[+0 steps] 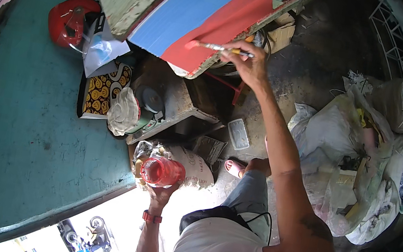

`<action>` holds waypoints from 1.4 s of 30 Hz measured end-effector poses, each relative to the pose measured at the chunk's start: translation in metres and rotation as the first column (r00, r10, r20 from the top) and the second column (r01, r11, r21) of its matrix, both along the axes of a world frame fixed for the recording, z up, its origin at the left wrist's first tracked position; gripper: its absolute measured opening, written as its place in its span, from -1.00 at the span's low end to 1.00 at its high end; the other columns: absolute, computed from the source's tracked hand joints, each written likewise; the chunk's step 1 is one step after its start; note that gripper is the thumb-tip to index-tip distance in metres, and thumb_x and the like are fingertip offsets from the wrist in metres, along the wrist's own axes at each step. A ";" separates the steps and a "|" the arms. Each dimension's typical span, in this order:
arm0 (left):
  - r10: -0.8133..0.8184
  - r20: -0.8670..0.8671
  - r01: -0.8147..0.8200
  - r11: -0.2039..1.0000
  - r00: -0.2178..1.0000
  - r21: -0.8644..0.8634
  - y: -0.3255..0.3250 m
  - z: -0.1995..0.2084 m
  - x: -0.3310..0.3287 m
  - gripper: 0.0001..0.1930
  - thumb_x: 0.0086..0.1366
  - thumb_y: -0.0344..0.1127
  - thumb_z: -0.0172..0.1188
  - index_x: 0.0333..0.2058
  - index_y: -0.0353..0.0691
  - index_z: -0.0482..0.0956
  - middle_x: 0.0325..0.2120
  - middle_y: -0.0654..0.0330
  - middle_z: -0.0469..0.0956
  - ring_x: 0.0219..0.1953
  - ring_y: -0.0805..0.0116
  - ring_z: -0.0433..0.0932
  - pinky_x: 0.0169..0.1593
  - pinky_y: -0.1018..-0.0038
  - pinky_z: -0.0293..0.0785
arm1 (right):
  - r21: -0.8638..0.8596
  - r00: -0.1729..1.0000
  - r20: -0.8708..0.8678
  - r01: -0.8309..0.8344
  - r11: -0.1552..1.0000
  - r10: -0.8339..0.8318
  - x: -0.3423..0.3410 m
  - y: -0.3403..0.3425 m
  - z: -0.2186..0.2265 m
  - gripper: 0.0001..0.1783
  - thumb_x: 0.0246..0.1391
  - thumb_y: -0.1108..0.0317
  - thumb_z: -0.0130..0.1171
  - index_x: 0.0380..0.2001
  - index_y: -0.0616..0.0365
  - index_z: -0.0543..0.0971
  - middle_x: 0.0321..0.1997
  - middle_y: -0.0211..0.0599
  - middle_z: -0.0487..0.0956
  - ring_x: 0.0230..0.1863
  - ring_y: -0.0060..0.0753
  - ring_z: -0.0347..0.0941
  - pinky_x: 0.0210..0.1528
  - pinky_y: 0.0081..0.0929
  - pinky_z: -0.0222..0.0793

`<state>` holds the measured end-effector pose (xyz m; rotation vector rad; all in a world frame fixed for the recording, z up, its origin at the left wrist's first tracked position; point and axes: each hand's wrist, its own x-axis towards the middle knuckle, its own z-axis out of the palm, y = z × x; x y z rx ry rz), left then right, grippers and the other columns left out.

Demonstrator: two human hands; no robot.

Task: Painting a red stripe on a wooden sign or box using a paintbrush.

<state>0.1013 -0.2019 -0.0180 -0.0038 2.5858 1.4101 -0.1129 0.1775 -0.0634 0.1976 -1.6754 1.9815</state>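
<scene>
My right hand point(248, 62) grips a paintbrush point(211, 46) by its handle. The brush's red-coated bristles touch the red band of a painted board point(190, 11). Blue covers the board's far side and red its near side. Lower down, my left hand point(162, 193) holds a clear plastic jar point(168, 172) from below, its mouth tilted toward the wall. Red paint coats the jar's inside; how much it holds I cannot tell.
A red helmet point(70, 21) lies by the teal wall point(47, 101). Below the board stands a bench point(180, 96) with a cloth-covered tin point(127, 114) beside it. A white sack point(195, 167) is behind the jar. Stuffed plastic bags point(345, 149) pile up at right.
</scene>
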 end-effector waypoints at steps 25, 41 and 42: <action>-0.100 0.108 0.112 0.988 0.989 -0.104 0.122 -0.025 -0.054 -0.16 -0.16 -0.31 0.60 0.12 -0.20 0.33 0.00 0.14 0.47 0.03 0.24 0.48 0.09 0.29 0.49 | -0.010 0.998 0.068 0.007 1.000 -0.006 -0.044 0.111 0.002 -0.88 0.08 0.53 0.26 -0.27 0.23 0.64 -0.33 -0.14 0.68 -0.32 -0.34 0.67 -0.29 -0.50 0.63; -0.089 0.136 0.105 0.987 0.987 -0.119 0.144 -0.038 -0.057 -0.17 -0.18 -0.27 0.61 0.09 -0.22 0.35 -0.02 0.12 0.48 0.00 0.24 0.51 0.07 0.31 0.50 | -0.403 0.986 0.066 -0.114 0.908 0.153 -0.031 0.120 0.015 -0.82 0.13 0.34 0.30 -0.47 0.20 0.60 -0.64 -0.28 0.57 -0.72 -0.59 0.47 -0.75 -0.62 0.43; -0.097 0.139 0.114 0.986 0.986 -0.119 0.152 -0.035 -0.060 -0.17 -0.18 -0.27 0.61 0.09 -0.22 0.35 -0.02 0.12 0.48 0.00 0.24 0.51 0.07 0.31 0.50 | -0.462 0.971 0.050 -0.187 0.867 0.236 -0.037 0.113 0.014 -0.83 0.08 0.37 0.34 -0.48 0.24 0.60 -0.65 -0.25 0.58 -0.74 -0.58 0.47 -0.74 -0.63 0.45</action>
